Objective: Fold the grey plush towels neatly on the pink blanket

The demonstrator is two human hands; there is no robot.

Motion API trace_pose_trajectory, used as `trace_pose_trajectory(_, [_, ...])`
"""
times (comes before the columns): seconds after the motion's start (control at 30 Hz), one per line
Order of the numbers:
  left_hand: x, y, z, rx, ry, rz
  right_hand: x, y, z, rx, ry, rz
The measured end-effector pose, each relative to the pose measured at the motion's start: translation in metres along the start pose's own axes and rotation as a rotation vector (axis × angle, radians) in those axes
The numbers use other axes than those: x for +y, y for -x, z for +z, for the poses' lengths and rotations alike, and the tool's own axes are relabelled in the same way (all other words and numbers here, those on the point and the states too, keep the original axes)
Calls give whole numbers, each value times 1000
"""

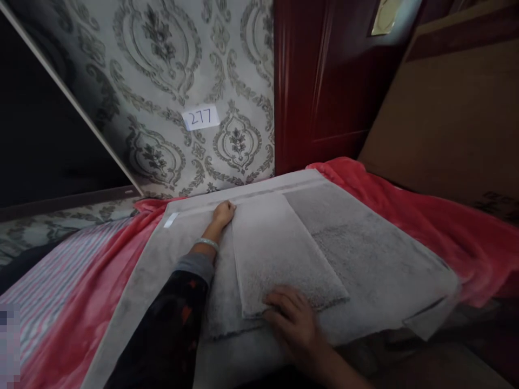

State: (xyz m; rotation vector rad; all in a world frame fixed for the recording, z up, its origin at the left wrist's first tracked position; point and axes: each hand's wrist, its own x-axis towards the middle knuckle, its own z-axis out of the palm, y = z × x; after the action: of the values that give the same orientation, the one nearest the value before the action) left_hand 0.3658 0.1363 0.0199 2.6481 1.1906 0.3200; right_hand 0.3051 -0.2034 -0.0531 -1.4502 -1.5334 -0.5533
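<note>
A large grey plush towel (pixel 385 259) with a flat band along its far end lies spread out in front of me. On it rests a smaller, lighter grey folded towel (pixel 279 248), roughly rectangular, over a darker grey layer (pixel 225 297). Whether these layers are one piece I cannot tell. My left hand (pixel 223 213) is closed at the folded towel's far left corner, with a bracelet on the wrist. At the near edge, my right hand (pixel 294 313), slightly blurred, has its fingers over the top and its thumb by the edge, pinching it.
Red plush cloth (pixel 405 216) lies under the towel on both sides. Striped fabric (pixel 68 270) is at left, below a dark screen (pixel 52 119). Behind stand a patterned wall with a "277" label (pixel 201 117), a dark red door (pixel 316 81) and a large cardboard box (pixel 458 124).
</note>
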Motion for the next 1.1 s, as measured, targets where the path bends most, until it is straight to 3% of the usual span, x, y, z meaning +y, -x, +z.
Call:
trace_pose_trajectory(0.13, [11,15,-17,61,-27,17,12,-12,-22,-58,-88,-75])
trace_pose_trajectory(0.23, [26,43,-19,103,-57,157,46,-35,-34,-77,108,77])
trace_pose_trajectory(0.37, [33,89,-1,-53,-170,439,91,-57,-29,-411,365,278])
trace_pose_trajectory(0.43, [31,104,10,-115,-220,447,101,-56,-22,-580,383,306])
trace_pose_trajectory(0.5, [29,110,16,-128,-245,428,104,-51,-17,-655,383,311])
trace_pose_trajectory(0.77, [41,119,1,-184,-262,346,99,-51,-19,-704,381,343])
trace_pose_trajectory(0.87, [42,151,-5,-227,-246,342,104,-55,-21,-760,356,353])
trace_pose_trajectory(1.0, [32,206,1,-205,-141,603,126,-66,-20,-771,282,293])
trace_pose_trajectory(1.1, [23,229,10,-165,-90,644,150,-83,-11,-782,287,274])
